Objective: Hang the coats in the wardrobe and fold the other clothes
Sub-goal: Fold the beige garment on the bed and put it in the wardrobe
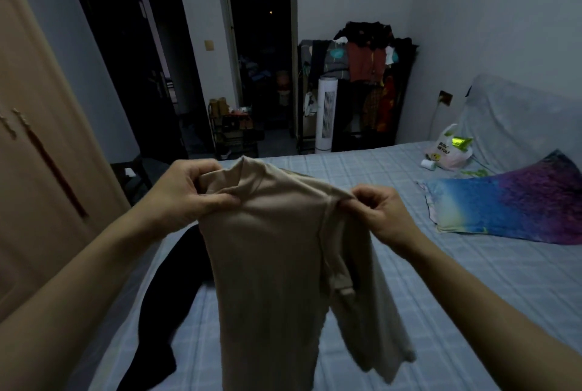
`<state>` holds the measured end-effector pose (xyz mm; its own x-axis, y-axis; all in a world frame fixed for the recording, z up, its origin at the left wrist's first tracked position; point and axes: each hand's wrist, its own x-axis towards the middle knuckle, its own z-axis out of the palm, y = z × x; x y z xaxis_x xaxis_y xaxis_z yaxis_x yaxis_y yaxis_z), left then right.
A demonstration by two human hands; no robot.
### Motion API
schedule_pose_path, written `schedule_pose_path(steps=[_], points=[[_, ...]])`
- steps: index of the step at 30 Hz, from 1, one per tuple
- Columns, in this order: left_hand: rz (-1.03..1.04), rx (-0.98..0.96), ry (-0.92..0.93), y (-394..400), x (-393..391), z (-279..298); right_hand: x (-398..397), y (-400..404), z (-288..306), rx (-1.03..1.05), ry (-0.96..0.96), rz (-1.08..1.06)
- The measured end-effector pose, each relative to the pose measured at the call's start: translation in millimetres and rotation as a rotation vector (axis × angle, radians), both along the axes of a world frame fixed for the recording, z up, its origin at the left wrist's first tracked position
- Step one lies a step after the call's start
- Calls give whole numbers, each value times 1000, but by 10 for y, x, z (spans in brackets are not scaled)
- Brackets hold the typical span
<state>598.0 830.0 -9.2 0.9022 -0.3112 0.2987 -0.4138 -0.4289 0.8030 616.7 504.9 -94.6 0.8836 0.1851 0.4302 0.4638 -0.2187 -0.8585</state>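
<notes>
Head view: the beige top (271, 252) is being pinched at its shoulders by the left hand (185, 195) and right hand (382, 214) above the bed (441, 264), and should probably be lowered flat, with sleeves spread, before folding.

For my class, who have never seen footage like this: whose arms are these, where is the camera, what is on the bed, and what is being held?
There is no machine: one head-worn camera looks down at a person's own arms. The left hand and right hand each pinch a shoulder of a beige top, holding it up over the bed. On the bed lie a dark garment, a colourful pillow and a plastic bag. A wardrobe stands on the left.
</notes>
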Motion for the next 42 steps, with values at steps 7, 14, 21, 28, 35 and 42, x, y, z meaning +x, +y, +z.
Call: schedule_pose_path(steps=[7, 14, 21, 28, 35, 42], points=[[-64, -44, -17, -147, -28, 189, -58, -137, -255, -259, 116, 91], [-45, 151, 55, -100, 29, 8, -119, -81, -1285, -192, 220, -11], [-11, 50, 261, 272, 144, -325, -18, -340, -1154, -12, 184, -75], [-38, 33, 229, 328, 340, -326, -113, -285, -1742, -287, 429, 207], [28, 136, 130, 419, 733, -642, 354, -361, -1712, -206, 243, -188], [152, 47, 68, 491, 1147, -946, 802, -569, -1262, -405, -56, -244]])
